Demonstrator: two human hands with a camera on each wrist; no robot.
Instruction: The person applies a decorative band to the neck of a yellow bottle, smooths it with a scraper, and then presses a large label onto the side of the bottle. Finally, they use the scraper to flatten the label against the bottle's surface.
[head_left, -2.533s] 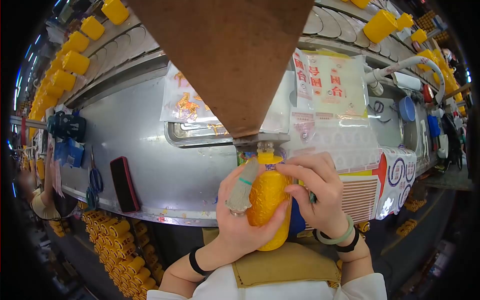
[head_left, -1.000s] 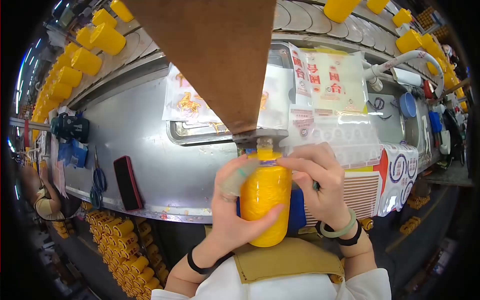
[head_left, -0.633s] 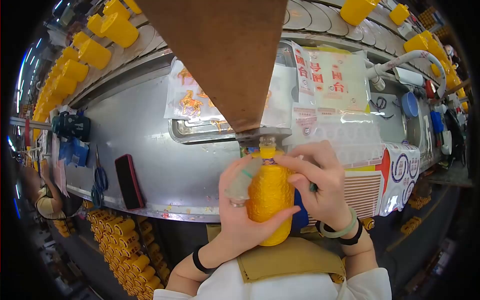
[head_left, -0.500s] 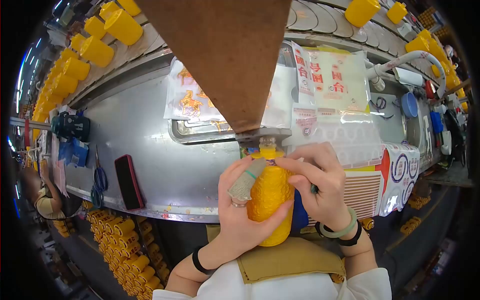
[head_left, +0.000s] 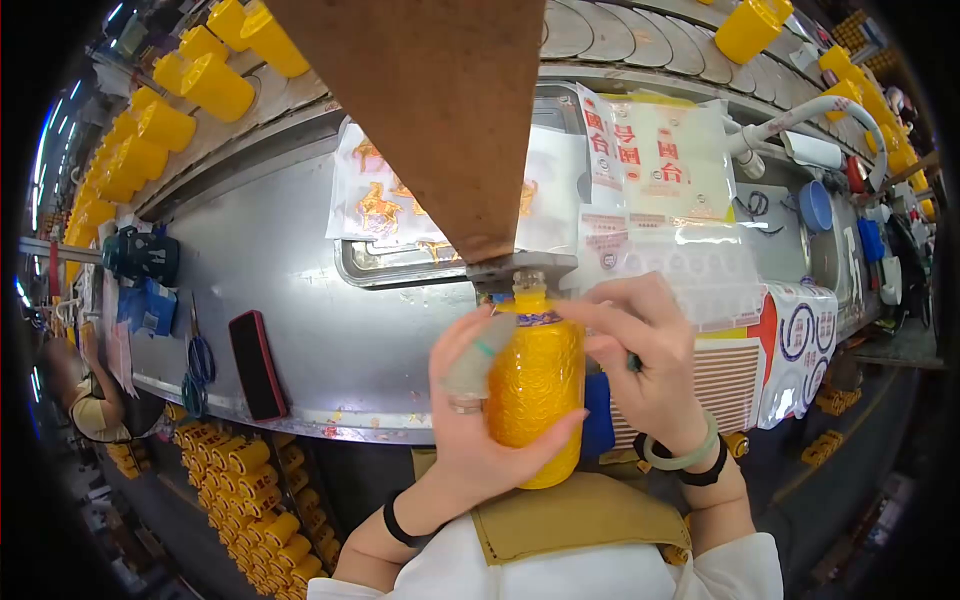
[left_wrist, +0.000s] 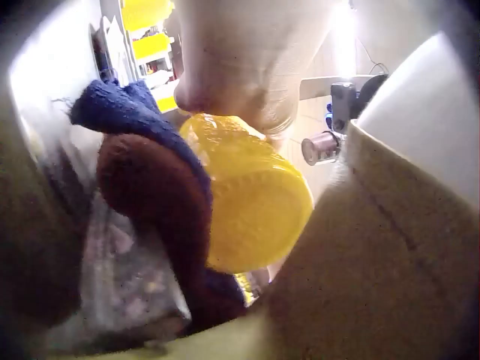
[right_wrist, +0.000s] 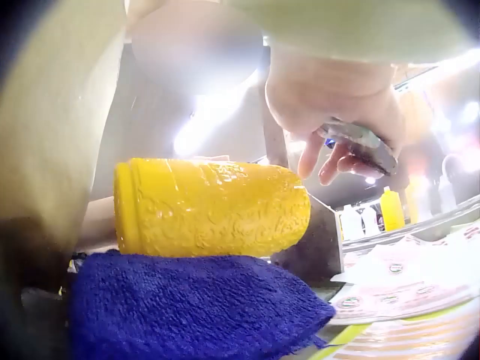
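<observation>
A yellow embossed bottle (head_left: 538, 395) with a clear glass mouth and a purple patterned band (head_left: 538, 319) round its neck leans over the person's lap. The left hand (head_left: 470, 410) grips it from the left, thumb across its front, a pale fabric cover with a green band on one finger. From the right, the right hand (head_left: 640, 345) has its index finger reaching to the neck beside the band, thumb just below. In the right wrist view the bottle (right_wrist: 214, 210) lies over a blue cloth (right_wrist: 195, 307), fingertips near its top. The bottle's base (left_wrist: 259, 217) shows in the left wrist view.
A brown metal post (head_left: 440, 110) rises just beyond the bottle. Printed sticker sheets (head_left: 650, 170) and a metal tray (head_left: 375, 275) lie behind. Leftward are a phone (head_left: 257, 365) and scissors (head_left: 197, 360). Yellow bottles (head_left: 215, 88) ride a conveyor along the back.
The right index finger has shifted slightly up along the neck, showing more of the purple band. Left fingertips blur with motion on the band's left side. Conveyor bottles have moved rightward.
</observation>
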